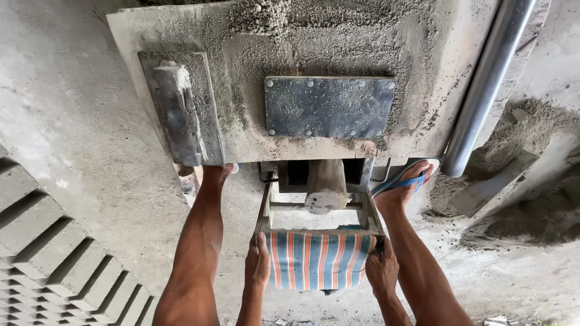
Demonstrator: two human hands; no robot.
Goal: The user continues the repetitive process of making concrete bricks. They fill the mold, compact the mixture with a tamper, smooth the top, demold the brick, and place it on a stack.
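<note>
Two bare hands grip a striped cloth (319, 259), banded in orange, blue and grey, that is draped over the near bar of a metal frame (266, 208) at 6 o'clock in the view. The left hand (258, 261) holds the cloth's left edge, its fingers curled around the covered bar. The right hand (382, 268) clasps the right edge the same way, fingers closed around cloth and bar. The cloth hangs between the two hands, touching both.

Just beyond the cloth, toward 12 o'clock, a round wooden post (326, 187) lies inside the frame, its pale cut end facing the camera. Above it a dark steel plate (329, 107) with bolts at its corners sits on a grey counter (423, 54) dusted with loose sand and cement. At 10 o'clock on the counter lies a long metal block (178, 111), also caked with grey dust. A smooth metal pipe (486, 84) runs slantwise at 2 o'clock.

Both legs stretch forward on either side of the frame. The left foot (216, 174) is tucked under the counter's edge; the right foot (403, 184) wears a blue flip-flop (402, 178). Rows of grey bricks (54, 253) stand on the concrete floor (78, 121) at 8 o'clock, and a heap of sand (531, 175) lies at 3 o'clock.
</note>
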